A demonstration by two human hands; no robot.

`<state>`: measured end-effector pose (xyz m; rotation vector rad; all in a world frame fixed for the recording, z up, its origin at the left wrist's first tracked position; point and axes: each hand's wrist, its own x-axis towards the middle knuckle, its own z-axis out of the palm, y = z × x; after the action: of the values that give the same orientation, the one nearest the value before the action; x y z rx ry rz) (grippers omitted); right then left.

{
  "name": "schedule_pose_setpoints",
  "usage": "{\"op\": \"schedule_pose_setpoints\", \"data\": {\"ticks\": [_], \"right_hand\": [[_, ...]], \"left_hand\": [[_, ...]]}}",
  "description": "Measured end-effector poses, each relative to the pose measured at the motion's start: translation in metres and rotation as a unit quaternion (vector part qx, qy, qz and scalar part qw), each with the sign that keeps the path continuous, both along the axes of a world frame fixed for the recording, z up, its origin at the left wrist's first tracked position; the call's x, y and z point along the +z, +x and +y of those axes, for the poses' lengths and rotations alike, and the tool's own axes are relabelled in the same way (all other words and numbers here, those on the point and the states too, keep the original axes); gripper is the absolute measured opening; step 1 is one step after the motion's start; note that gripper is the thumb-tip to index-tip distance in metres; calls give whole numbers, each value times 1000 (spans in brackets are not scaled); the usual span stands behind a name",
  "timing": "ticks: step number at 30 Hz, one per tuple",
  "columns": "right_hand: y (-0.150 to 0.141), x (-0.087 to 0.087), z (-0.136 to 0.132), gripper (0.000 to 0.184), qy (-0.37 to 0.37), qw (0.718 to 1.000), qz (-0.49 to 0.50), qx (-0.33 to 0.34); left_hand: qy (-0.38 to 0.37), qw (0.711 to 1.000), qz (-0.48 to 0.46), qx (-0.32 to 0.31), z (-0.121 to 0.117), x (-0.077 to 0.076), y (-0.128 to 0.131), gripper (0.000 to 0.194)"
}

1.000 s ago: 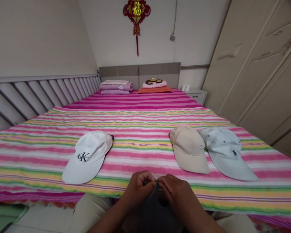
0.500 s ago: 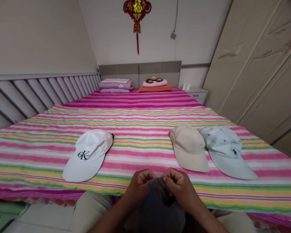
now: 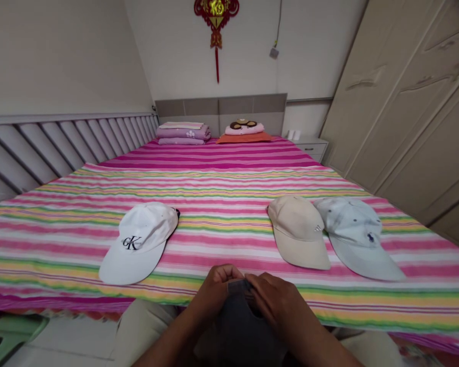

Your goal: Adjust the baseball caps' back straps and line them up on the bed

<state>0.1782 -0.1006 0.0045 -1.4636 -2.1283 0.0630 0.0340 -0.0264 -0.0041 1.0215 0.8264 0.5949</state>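
Between my hands, over my lap at the bed's near edge, is a dark grey cap (image 3: 240,323) with its strap end up. My left hand (image 3: 218,288) is closed on the left side of the strap. My right hand (image 3: 277,300) grips the strap's right side, its fingers bent over the back opening. Fingertips and any buckle are partly hidden. On the bed to the left lies a white cap (image 3: 141,242) with black CK lettering. To the right lie a beige cap (image 3: 298,232) and a pale blue-white cap (image 3: 357,237), side by side and touching.
A striped sheet (image 3: 222,234) covers the bed. Folded bedding (image 3: 183,133) and a pink-and-orange pillow stack (image 3: 245,132) lie by the headboard (image 3: 252,107). A metal rail (image 3: 76,137) runs along the left, a wardrobe (image 3: 401,102) along the right. A green stool (image 3: 15,331) stands lower left.
My right hand has turned from a fingertip pinch to lie more over the strap and opening. The grey cap's strap has shifted slightly left. The other caps stay put.
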Motion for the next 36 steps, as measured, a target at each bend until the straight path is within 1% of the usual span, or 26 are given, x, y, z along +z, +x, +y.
{"op": "schedule_pose_setpoints", "data": {"ticks": [2, 4, 6, 7, 9, 10, 12, 13, 14, 15, 17, 18, 19, 20, 21, 22, 23, 24, 26, 27, 28, 29, 30, 31, 34, 36], "right_hand": [[-2, -6, 0, 28, 46, 997, -50, -19], [-2, -11, 1, 23, 91, 993, -65, -34], [-2, -15, 3, 20, 109, 993, -25, -37], [-2, -16, 4, 19, 100, 994, 17, -39], [-2, -17, 6, 16, 42, 989, 131, -52], [-2, -17, 6, 16, -6, 978, 197, -61], [-3, -16, 7, 17, -101, 941, 315, -72], [-3, -16, 7, 18, -128, 925, 349, -75], [-3, -15, 6, 18, -131, 923, 355, -73], [-2, -15, 6, 19, -116, 933, 333, -66], [0, -14, 4, 23, -54, 972, 226, -45], [0, -14, 3, 24, -29, 985, 169, -33], [1, -14, 2, 23, -17, 991, 130, -29], [1, -14, 1, 21, -18, 992, 123, -35], [1, -13, 1, 18, -32, 987, 151, -50], [0, -13, 1, 15, -58, 973, 213, -68], [-1, -12, 1, 12, -90, 946, 300, -84], [-2, -11, 2, 13, -123, 903, 401, -97], [-3, -9, 4, 20, -165, 790, 581, -106], [-3, -7, 5, 23, -170, 744, 637, -107], [-3, -6, 6, 25, -169, 716, 669, -104], [-3, -6, 6, 26, -169, 704, 683, -97], [-2, -6, 6, 27, -173, 706, 682, -84], [-1, -8, 6, 29, -186, 715, 670, -67], [1, -15, 6, 39, -255, 737, 626, -14], [3, -20, 7, 41, -291, 731, 617, 4]], "left_hand": [[0, 1000, 6, 5, 0, 1, 1, 24], [-4, 1000, 4, 4, -1, 2, 1, 23], [-8, 1000, 0, -1, -2, 3, 2, 22], [-10, 1000, -1, -5, -3, 3, 2, 22], [-13, 1000, -7, -13, -4, 3, 3, 22], [-14, 1000, -12, -17, -5, 3, 3, 23], [-14, 999, -20, -21, -5, 2, 3, 23], [-12, 999, -22, -22, -5, 1, 3, 23], [-10, 999, -22, -20, -4, 0, 3, 23], [-7, 1000, -21, -19, -4, 0, 3, 23], [2, 1000, -12, -18, -3, -1, 2, 24], [9, 1000, -5, -19, -3, -1, 2, 25], [16, 1000, 1, -22, -3, -1, 2, 25], [23, 999, 5, -28, -4, -1, 1, 26], [28, 999, 5, -35, -5, -1, 1, 26], [30, 999, 1, -42, -6, -1, 1, 26], [32, 998, -6, -48, -6, -2, 0, 27], [34, 998, -11, -52, -7, -2, 0, 27], [36, 998, -17, -55, -8, -3, 0, 27], [32, 998, -19, -56, -8, -3, 0, 27], [27, 998, -24, -57, -8, -3, 0, 27], [19, 998, -31, -60, -8, -3, 0, 27], [13, 997, -40, -62, -8, -3, 0, 27], [7, 997, -47, -62, -7, -3, 0, 26], [15, 997, -47, -51, -7, -3, -1, 25], [30, 998, -30, -44, -7, -3, -2, 23]]}}
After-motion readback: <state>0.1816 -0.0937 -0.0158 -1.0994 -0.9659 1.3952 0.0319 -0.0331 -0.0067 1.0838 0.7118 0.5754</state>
